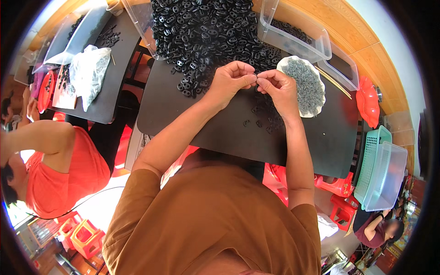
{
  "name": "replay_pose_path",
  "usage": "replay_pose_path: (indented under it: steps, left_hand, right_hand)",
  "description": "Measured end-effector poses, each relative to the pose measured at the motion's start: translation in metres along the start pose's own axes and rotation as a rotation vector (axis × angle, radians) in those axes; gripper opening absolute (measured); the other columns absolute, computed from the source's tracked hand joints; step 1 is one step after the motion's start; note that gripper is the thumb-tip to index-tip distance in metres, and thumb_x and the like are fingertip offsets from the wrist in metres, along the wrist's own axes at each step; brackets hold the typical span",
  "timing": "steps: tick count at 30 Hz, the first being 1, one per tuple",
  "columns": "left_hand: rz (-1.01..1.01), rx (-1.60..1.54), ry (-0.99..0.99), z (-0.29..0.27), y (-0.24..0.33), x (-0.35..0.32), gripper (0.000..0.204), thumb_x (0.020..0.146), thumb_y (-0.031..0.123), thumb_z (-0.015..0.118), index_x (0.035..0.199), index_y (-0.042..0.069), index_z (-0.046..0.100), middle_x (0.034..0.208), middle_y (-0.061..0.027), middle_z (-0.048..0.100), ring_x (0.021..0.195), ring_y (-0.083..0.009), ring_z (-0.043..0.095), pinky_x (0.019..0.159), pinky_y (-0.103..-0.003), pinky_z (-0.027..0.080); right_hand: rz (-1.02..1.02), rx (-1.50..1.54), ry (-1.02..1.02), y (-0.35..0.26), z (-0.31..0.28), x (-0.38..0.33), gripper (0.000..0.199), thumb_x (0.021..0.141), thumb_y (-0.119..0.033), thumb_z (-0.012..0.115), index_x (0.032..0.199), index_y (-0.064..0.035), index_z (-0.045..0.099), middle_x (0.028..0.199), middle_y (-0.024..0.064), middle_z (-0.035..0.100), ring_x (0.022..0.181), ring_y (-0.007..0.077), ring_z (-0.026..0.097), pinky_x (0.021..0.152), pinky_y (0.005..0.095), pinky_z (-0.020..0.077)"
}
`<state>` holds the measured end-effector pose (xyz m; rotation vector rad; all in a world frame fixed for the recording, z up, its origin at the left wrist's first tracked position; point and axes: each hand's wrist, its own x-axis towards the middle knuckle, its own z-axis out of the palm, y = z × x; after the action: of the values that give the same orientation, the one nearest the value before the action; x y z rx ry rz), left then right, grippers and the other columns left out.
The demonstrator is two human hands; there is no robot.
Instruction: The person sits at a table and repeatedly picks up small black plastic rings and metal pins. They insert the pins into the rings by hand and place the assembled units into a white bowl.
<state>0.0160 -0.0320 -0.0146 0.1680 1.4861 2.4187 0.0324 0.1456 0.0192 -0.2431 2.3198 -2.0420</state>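
Across the black desk (229, 133), small black pieces (259, 123) are scattered nearest; just beyond, left hand (230, 83) and right hand (283, 90) are held close, each grip pinched closed, contents too small to tell! Grey slivers (306, 87) are heaped on a scalloped plate (284, 62) alongside; behind, two-holed black pieces (206, 36) are piled thick.

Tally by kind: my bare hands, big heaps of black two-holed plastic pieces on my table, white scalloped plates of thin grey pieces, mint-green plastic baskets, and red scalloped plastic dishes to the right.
Bare hands, left hand and right hand: 2
Black heap: 1
White plate, holding grey pieces: 1
Green basket: 1
Red dish: 1
Total: 6
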Motion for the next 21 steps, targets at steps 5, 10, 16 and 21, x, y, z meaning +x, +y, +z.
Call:
replay_pose_path:
  steps: [5, 10, 16, 21]
  left_hand:
    - [0.140, 0.200, -0.009, 0.0025, 0.0014, 0.0007, 0.014, 0.087, 0.002, 0.071, 0.098, 0.002, 0.064, 0.090, -0.0015, 0.067, 0.079, -0.0064, 0.062, 0.072, -0.021, 0.051]
    - [0.178, 0.430, 0.002, -0.0013, -0.0006, 0.0023, 0.013, 0.087, 0.001, 0.070, 0.097, 0.002, 0.062, 0.090, 0.0001, 0.067, 0.079, -0.0050, 0.062, 0.071, -0.020, 0.051]
    - [0.193, 0.509, -0.005, 0.0014, 0.0041, -0.0006, 0.014, 0.085, -0.002, 0.070, 0.096, 0.002, 0.062, 0.090, -0.0001, 0.067, 0.083, -0.0059, 0.065, 0.075, -0.021, 0.053]
    - [0.186, 0.536, -0.013, 0.0026, 0.0060, -0.0016, 0.014, 0.085, -0.002, 0.070, 0.096, 0.002, 0.062, 0.090, -0.0005, 0.068, 0.083, -0.0055, 0.065, 0.076, -0.021, 0.053]
  right_hand:
    - [-0.024, -0.041, 0.040, 0.0001, -0.0036, 0.0006, 0.007, 0.090, -0.004, 0.066, 0.095, -0.0016, 0.071, 0.086, 0.0047, 0.071, 0.071, 0.0101, 0.066, 0.068, 0.0230, 0.0529]
    - [-0.101, -0.083, 0.070, -0.0033, -0.0073, 0.0009, 0.005, 0.087, 0.002, 0.066, 0.090, -0.0008, 0.069, 0.086, 0.0040, 0.071, 0.074, 0.0107, 0.066, 0.071, 0.0237, 0.0526]
    - [-0.226, -0.253, 0.042, -0.0017, -0.0061, 0.0008, 0.010, 0.081, 0.007, 0.069, 0.087, -0.0006, 0.066, 0.083, 0.0034, 0.069, 0.077, 0.0101, 0.065, 0.072, 0.0243, 0.0523]
    - [-0.197, -0.294, 0.059, -0.0036, -0.0047, -0.0003, 0.009, 0.081, 0.006, 0.069, 0.085, -0.0007, 0.064, 0.081, 0.0033, 0.069, 0.075, 0.0097, 0.066, 0.070, 0.0245, 0.0522]
